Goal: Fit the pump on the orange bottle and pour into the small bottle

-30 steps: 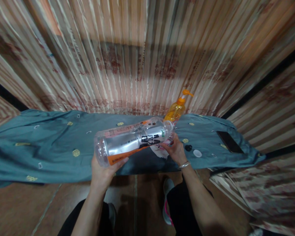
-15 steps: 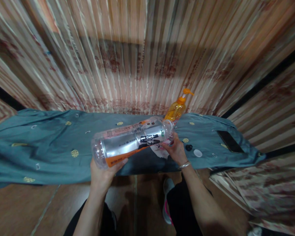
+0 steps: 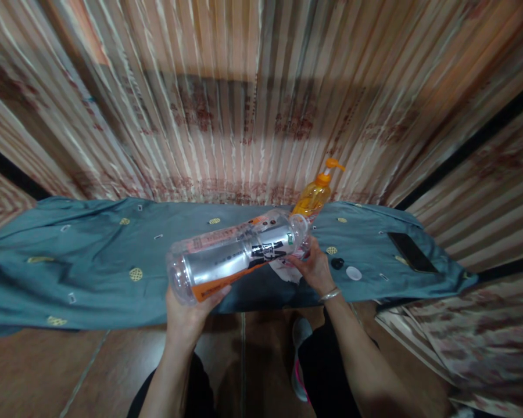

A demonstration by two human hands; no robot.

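Note:
A large clear plastic bottle (image 3: 226, 258) with a silver and orange label is tilted, its neck pointing right. My left hand (image 3: 192, 310) grips its base end from below, thumb along the orange strip. Near the neck, my right hand (image 3: 314, 270) has its fingers wrapped round a second clear bottle (image 3: 304, 248), mostly hidden, whose opening meets the large bottle's neck. Just behind them stands a yellow pump bottle (image 3: 312, 197) with an orange pump. Under the right hand lies a crumpled white and pink piece (image 3: 286, 271).
On the teal cloth (image 3: 91, 255) at the right are a black cap (image 3: 337, 263), a white round lid (image 3: 354, 273) and a dark phone (image 3: 412, 252). Behind the cloth hangs a striped curtain (image 3: 218, 133). Tiled floor shows below.
The whole view has shifted slightly, so everything appears a little further right and lower. Both hands keep their hold, and the large bottle stays at nearly the same tilt.

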